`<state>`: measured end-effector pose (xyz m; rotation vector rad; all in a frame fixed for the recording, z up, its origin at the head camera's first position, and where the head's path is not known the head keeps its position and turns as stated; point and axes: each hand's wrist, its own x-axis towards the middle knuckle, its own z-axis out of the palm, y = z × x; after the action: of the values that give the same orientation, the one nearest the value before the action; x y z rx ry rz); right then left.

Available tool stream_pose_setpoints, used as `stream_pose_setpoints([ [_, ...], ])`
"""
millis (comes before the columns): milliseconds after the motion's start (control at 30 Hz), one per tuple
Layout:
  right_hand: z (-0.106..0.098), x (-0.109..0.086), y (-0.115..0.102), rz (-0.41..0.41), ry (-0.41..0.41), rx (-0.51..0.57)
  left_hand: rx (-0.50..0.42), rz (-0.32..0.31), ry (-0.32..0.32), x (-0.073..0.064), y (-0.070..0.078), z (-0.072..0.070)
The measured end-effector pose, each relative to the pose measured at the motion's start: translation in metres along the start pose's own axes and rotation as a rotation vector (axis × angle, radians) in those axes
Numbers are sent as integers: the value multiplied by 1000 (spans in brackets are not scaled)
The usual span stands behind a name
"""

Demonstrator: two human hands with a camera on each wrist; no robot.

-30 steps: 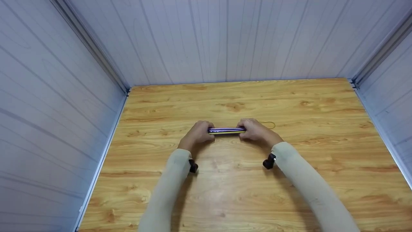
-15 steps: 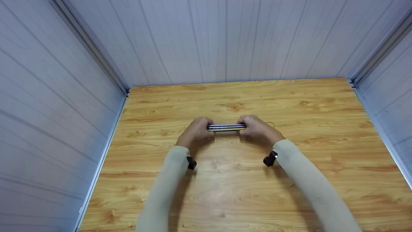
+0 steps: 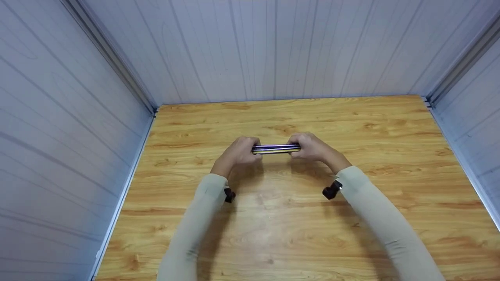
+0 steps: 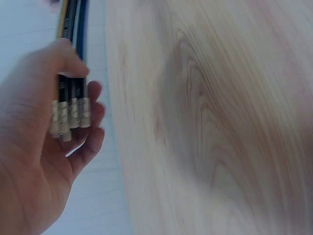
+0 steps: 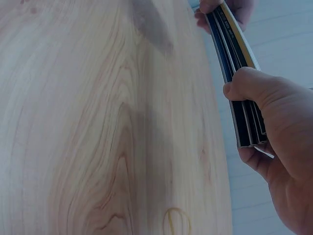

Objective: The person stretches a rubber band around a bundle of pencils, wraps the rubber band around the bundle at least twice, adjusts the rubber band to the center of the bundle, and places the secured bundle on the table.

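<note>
A bundle of several pencils [image 3: 275,149] is held sideways above the table, one end in each hand. My left hand [image 3: 239,151] grips the end with the erasers [image 4: 73,115], thumb across the top and fingers underneath. At the opposite end, the pencils [image 5: 230,46] are gripped by my right hand [image 5: 276,112] between thumb and fingers. Dark, blue and yellow barrels lie side by side in the wrist views. A thin yellow rubber band [image 5: 176,223] lies on the tabletop near the right hand; in the head view it does not show.
The wood-grain table [image 3: 258,226] is enclosed by pale panels at the back [image 3: 254,50], left [image 3: 58,136] and right [image 3: 476,128]. Small black wrist cameras, left [image 3: 229,195] and right [image 3: 332,190], sit at the sleeve cuffs.
Both hands and the pencils have moved a little up in the head view, towards the back panel. The rubber band, visible there earlier, is out of sight. Both hands keep their grip.
</note>
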<state>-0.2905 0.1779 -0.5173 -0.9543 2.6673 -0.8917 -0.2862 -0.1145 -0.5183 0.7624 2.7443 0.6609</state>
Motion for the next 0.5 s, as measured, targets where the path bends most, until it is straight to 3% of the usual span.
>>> stream_pose_setpoints([
  [500, -7, -5, -16, -38, 5, -3, 95, 74, -37, -7, 10, -2],
])
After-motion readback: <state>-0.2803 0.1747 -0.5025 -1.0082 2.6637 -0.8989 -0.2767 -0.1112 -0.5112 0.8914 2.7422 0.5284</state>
